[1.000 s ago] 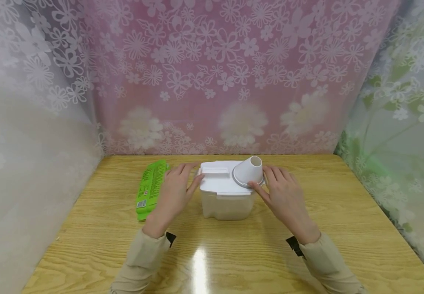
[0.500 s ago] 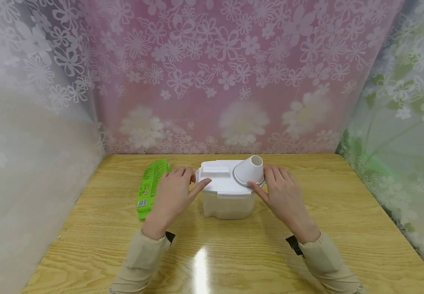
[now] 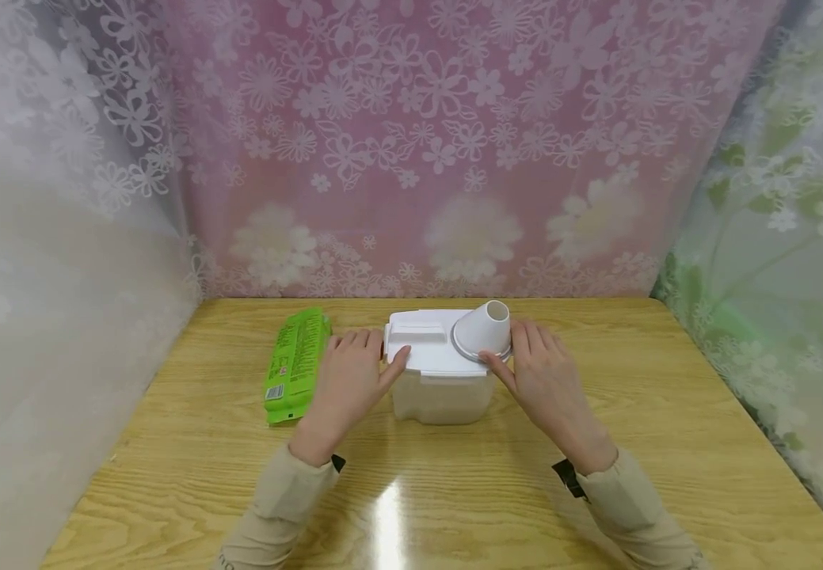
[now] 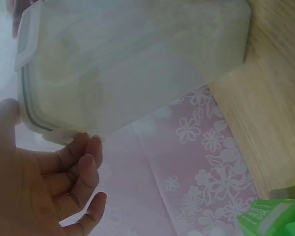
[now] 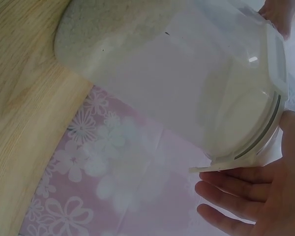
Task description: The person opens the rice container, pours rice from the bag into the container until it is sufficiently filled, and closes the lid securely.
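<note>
A see-through storage container (image 3: 443, 400) stands upright on the table, pale grainy contents (image 5: 113, 29) low inside it. Its white lid (image 3: 418, 356) carries a raised handle and a white cone-shaped spout (image 3: 485, 328). My left hand (image 3: 350, 372) grips the lid's left end, thumb on top, curled fingers at the side latch (image 4: 59, 136). At the other end, my right hand (image 3: 546, 376) holds the lid by the spout, thumb on its edge. Below that end, the right latch (image 5: 206, 169) sticks outward against my fingers.
A green printed packet (image 3: 297, 368) lies left of the container, close to my left hand. The wooden table (image 3: 468, 499) meets a pink floral curtain (image 3: 425, 158) at the back. More patterned curtains hang on both sides.
My left fingers drew away from the container's left end, then came back against it, curled, with the thumb on the lid. My right hand has barely moved.
</note>
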`<move>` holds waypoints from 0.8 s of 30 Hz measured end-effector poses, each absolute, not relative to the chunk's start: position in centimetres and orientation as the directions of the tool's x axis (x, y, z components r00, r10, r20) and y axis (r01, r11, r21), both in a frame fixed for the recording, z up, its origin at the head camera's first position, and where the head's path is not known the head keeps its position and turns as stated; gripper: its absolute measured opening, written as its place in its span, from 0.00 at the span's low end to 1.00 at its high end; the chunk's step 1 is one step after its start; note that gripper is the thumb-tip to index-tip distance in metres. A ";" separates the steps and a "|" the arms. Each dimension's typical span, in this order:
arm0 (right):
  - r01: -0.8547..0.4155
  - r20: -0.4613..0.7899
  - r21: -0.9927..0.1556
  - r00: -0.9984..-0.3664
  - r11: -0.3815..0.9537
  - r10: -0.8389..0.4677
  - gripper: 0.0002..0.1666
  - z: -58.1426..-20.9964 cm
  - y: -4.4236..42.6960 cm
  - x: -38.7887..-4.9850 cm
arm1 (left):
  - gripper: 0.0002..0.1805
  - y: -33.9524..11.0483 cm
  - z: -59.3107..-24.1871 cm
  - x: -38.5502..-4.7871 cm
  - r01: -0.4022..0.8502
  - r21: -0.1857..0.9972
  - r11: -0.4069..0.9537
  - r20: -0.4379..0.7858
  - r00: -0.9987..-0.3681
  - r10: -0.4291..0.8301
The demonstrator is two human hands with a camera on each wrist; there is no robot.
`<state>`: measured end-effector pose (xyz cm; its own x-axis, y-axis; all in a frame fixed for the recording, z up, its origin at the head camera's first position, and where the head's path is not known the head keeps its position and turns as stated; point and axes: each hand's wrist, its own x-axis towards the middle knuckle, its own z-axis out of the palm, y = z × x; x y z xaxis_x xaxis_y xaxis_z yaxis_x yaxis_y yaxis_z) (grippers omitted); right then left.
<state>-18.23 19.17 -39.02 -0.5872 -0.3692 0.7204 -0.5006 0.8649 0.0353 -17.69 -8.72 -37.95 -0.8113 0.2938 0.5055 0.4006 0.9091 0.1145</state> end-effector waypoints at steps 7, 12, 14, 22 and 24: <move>-0.501 0.731 0.026 -0.580 0.865 -0.358 0.44 -39.1 19.2 -18.0 | 0.23 -8.3 -38.3 -17.9 0.417 0.132 0.899 0.521 -0.801 0.295; -0.507 0.738 0.024 -0.572 0.862 -0.358 0.43 -39.0 19.1 -18.0 | 0.21 -8.2 -38.5 -17.9 0.422 0.158 0.893 0.521 -0.803 0.287; -0.508 0.739 0.027 -0.570 0.861 -0.360 0.43 -39.0 19.1 -18.0 | 0.21 -8.2 -38.5 -17.9 0.423 0.168 0.891 0.523 -0.804 0.283; -0.515 0.730 0.019 -0.578 0.857 -0.364 0.43 -39.0 19.0 -18.1 | 0.21 -8.5 -38.5 -17.7 0.393 0.197 0.898 0.491 -0.833 0.257; -0.510 0.721 0.014 -0.591 0.860 -0.362 0.45 -39.0 19.1 -18.0 | 0.23 -8.6 -38.5 -17.7 0.386 0.198 0.901 0.488 -0.836 0.251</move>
<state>-18.04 19.13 -39.01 -0.5910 -0.3624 0.7207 -0.5098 0.8602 0.0144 -17.66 -8.56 -38.47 -0.8363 0.2506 0.4876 0.3857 0.9010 0.1984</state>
